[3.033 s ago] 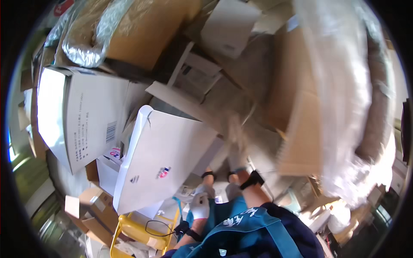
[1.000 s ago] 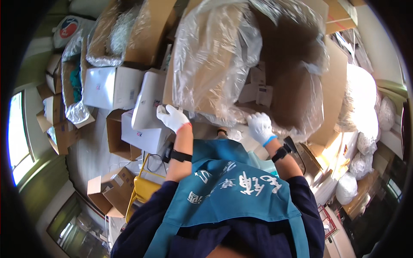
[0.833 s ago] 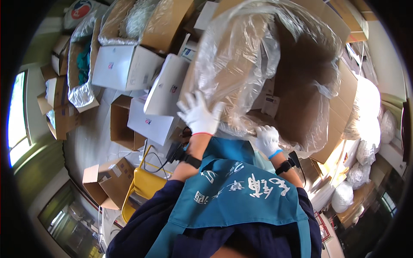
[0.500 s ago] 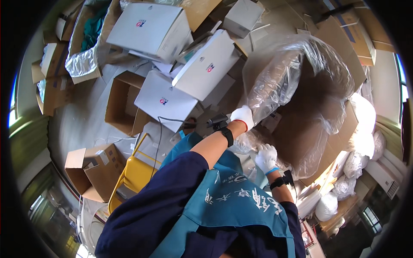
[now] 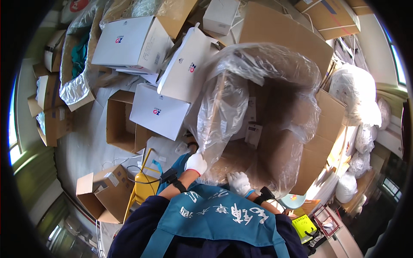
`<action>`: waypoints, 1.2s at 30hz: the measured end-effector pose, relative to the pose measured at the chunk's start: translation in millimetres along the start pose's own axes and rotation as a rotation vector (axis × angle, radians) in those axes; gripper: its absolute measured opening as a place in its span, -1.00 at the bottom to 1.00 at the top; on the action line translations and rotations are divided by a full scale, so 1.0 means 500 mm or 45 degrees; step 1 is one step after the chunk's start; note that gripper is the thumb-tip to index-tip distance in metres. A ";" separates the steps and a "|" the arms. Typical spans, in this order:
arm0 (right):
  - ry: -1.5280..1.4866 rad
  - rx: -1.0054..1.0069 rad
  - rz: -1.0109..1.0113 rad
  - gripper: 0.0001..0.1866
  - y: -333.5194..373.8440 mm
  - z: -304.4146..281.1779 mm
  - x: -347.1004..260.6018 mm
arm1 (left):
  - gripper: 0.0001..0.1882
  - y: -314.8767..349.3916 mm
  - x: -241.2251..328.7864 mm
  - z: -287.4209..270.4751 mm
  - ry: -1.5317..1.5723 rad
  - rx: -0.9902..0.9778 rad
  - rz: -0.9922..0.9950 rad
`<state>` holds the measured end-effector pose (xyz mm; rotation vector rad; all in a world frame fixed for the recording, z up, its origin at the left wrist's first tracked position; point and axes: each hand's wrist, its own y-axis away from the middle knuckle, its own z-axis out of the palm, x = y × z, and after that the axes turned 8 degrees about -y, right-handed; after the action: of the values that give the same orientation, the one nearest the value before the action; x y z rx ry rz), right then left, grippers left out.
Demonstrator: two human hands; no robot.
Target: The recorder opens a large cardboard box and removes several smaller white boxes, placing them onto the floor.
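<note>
A large brown cardboard box point(image 5: 282, 159) stands before me, lined with a clear plastic bag point(image 5: 230, 101) that folds out over its rim. My left hand point(image 5: 196, 164), in a white glove, is closed on the bag at the box's near left corner. At the near edge, my gloved right hand point(image 5: 239, 183) curls its fingers over the lined rim, pressing on the plastic. Deep in the box lie a few flat white cartons point(image 5: 253, 135). Shadow hides part of the box's inside.
White cartons point(image 5: 157, 111) are piled left of the big box. An open brown box point(image 5: 121, 122) and another brown box point(image 5: 105, 193) stand on the floor near a yellow chair point(image 5: 144, 187). Stuffed white bags point(image 5: 352, 96) line the right side. A round stool point(image 5: 293, 201) is near right.
My view has shifted, and the lined box now appears farther left with more of its inside showing. Both hands are lower and farther left in view, still at the plastic.
</note>
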<state>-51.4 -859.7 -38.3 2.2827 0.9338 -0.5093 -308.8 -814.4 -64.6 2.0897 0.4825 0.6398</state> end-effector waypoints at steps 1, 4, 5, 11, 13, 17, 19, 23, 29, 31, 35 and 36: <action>-0.025 -0.005 -0.019 -0.70 0.001 0.012 -0.003 | -0.64 0.001 -0.012 0.006 -0.028 -0.006 -0.031; 0.012 0.040 -0.020 -0.68 0.001 0.073 -0.038 | -0.66 0.014 -0.041 -0.007 -0.160 -0.073 -0.058; -0.036 0.047 0.029 -0.67 0.001 0.104 -0.061 | -0.66 0.012 -0.044 -0.025 -0.219 -0.076 -0.028; -0.151 0.013 -0.034 -0.74 -0.071 0.073 -0.016 | -0.69 -0.039 -0.035 -0.032 -0.327 0.032 -0.072; -0.159 -0.074 -0.010 -0.69 -0.062 0.076 0.004 | -0.65 -0.049 -0.016 -0.026 -0.316 0.011 -0.012; -0.168 -0.125 0.142 -0.59 -0.125 0.061 0.058 | -0.58 -0.129 0.023 -0.040 -0.322 0.216 0.096; -0.084 0.019 0.181 -0.69 -0.187 0.040 0.111 | -0.67 -0.208 0.072 -0.069 -0.364 0.281 0.108; -0.113 0.024 0.136 -0.67 -0.271 0.062 0.083 | -0.65 -0.252 0.085 -0.129 -0.479 0.287 0.044; -0.556 0.526 0.141 -0.29 -0.175 -0.099 0.091 | -0.48 -0.265 0.062 -0.105 -0.525 0.337 0.044; -0.182 0.722 0.415 -0.32 -0.124 -0.189 0.146 | -0.44 -0.245 0.069 -0.109 -0.538 0.343 0.013; 0.303 1.104 1.410 0.15 -0.031 -0.253 0.261 | -0.35 -0.220 0.075 -0.113 -0.485 0.360 -0.006; 0.444 1.063 1.548 0.13 -0.018 -0.238 0.305 | -0.33 -0.213 0.074 -0.111 -0.457 0.371 -0.014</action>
<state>59.3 -700.5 -37.6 3.1489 -0.7930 0.1047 -323.5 -701.0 -116.3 2.4097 0.3975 0.1834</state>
